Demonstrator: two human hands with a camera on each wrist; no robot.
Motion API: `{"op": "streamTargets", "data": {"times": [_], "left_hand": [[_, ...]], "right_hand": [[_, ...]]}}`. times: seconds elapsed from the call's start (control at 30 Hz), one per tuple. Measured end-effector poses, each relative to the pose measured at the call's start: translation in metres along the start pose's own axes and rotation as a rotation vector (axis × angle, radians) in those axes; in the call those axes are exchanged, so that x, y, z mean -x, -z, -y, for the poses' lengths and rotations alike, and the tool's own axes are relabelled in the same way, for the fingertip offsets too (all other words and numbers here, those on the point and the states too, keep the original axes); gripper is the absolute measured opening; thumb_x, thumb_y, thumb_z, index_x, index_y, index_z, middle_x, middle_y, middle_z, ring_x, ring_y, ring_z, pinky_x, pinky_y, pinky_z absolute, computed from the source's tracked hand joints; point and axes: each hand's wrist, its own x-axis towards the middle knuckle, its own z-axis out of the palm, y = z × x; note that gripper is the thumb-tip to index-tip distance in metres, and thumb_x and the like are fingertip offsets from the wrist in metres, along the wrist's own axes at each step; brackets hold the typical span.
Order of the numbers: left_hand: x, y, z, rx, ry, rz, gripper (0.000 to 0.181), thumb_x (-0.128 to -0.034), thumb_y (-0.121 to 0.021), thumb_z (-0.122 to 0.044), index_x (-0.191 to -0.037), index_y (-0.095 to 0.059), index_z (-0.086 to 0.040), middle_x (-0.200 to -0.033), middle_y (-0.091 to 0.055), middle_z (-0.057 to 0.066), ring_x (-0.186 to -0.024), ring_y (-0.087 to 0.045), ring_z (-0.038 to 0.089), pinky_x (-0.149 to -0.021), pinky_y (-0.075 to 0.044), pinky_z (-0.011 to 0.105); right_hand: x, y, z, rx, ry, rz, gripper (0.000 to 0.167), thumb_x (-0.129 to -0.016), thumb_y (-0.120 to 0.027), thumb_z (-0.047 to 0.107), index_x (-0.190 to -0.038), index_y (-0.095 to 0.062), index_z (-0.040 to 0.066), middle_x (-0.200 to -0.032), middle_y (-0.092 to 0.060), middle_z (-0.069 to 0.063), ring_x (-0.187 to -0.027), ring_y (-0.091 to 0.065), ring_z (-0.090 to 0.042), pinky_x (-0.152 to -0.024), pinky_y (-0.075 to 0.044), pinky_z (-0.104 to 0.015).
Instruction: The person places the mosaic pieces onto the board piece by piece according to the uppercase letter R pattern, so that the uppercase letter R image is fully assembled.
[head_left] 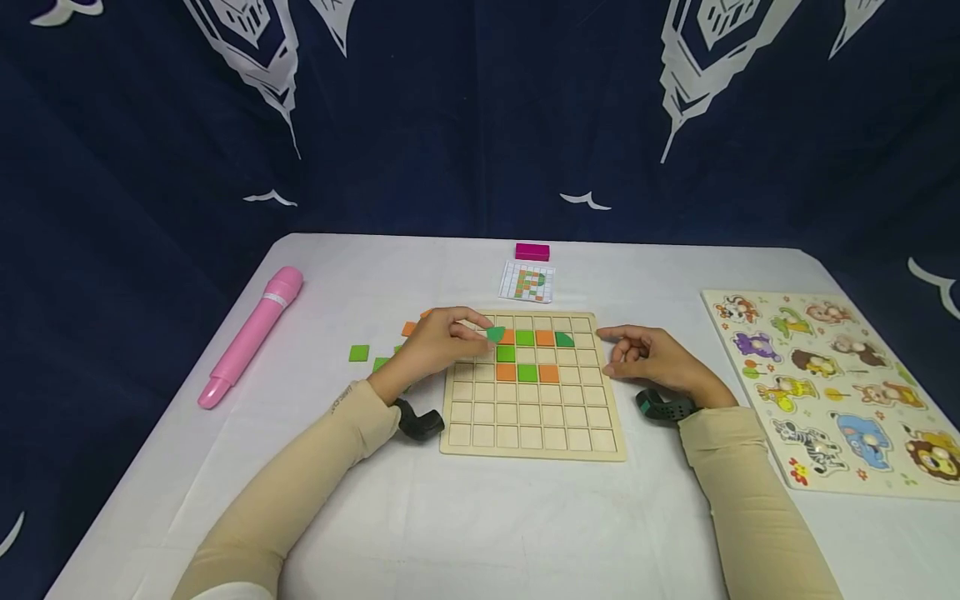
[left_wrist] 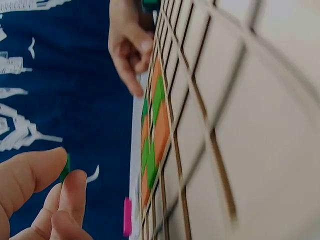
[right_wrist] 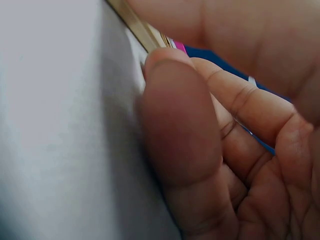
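Left hand [head_left: 437,342] pinches green piece [head_left: 496,334] over grid board [head_left: 529,414]; right hand [head_left: 662,358], fingers loosely bent, at its right edge; shallow pinch could slip, dropping piece askew.

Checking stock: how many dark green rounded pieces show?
2: one piece in the left hand, another on the board, right of an orange square; that hand may hide more.

Thin green piece [head_left: 496,334] between left fingers [left_wrist: 40,167], above gridded board [head_left: 529,437] (partly filled)
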Motion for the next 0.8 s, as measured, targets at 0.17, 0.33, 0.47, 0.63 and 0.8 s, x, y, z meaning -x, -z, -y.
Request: {"op": "streamTargets", "data": {"times": [0.17, 0.33, 0.47, 0.63, 0.8], "left_hand": [[-0.007, -0.022, -0.008, 0.023, -0.040, 0.007, 0.034, -0.0932, -0.085, -0.025, -0.125, -0.077, -0.015, -0.093, -0.080, 0.000, -0.089, -0.069, 0.018, -0.075, -0.049, 0.031], [-0.015, -0.042, -0.016, -0.005, -0.051, -0.008, 0.033, -0.0924, -0.085, -0.026, -0.124, -0.079, -0.017, -0.095, -0.080, -0.002, -0.093, -0.071, 0.018, -0.078, -0.050, 0.031], [-0.019, -0.055, -0.022, -0.018, -0.054, 0.000, 0.033, -0.0922, -0.085, -0.027, -0.123, -0.079, -0.017, -0.095, -0.080, -0.003, -0.092, -0.069, 0.015, -0.078, -0.049, 0.030], [-0.022, -0.070, -0.028, -0.051, -0.042, -0.004, 0.032, -0.0909, -0.086, -0.031, -0.121, -0.080, -0.020, -0.095, -0.080, -0.007, -0.088, -0.070, 0.013, -0.075, -0.048, 0.030], [-0.025, -0.082, -0.032, -0.094, -0.015, -0.018, 0.030, -0.0899, -0.087, -0.036, -0.118, -0.081, -0.025, -0.096, -0.080, -0.011, -0.087, -0.069, 0.011, -0.074, -0.048, 0.032]], "right_hand": [[-0.001, 0.000, 0.000, 0.012, -0.009, 0.000, 0.060, -0.092, -0.079, -0.008, -0.144, -0.053, -0.020, -0.091, -0.066, -0.004, -0.073, -0.052, -0.010, -0.066, -0.047, -0.021], [0.000, 0.001, 0.000, 0.016, -0.023, 0.000, 0.060, -0.091, -0.079, -0.008, -0.144, -0.053, -0.019, -0.091, -0.066, -0.005, -0.073, -0.052, -0.010, -0.066, -0.046, -0.022], [0.000, 0.001, 0.000, 0.016, -0.019, -0.002, 0.060, -0.091, -0.079, -0.009, -0.144, -0.053, -0.019, -0.092, -0.065, -0.005, -0.073, -0.051, -0.010, -0.066, -0.046, -0.021], [0.000, 0.002, 0.000, 0.017, -0.016, -0.004, 0.059, -0.092, -0.079, -0.007, -0.144, -0.054, -0.019, -0.092, -0.065, -0.004, -0.073, -0.051, -0.010, -0.065, -0.046, -0.021], [-0.001, 0.002, -0.002, 0.020, 0.005, 0.001, 0.058, -0.092, -0.079, -0.008, -0.143, -0.054, -0.019, -0.091, -0.066, -0.004, -0.072, -0.052, -0.009, -0.065, -0.047, -0.021]]}}
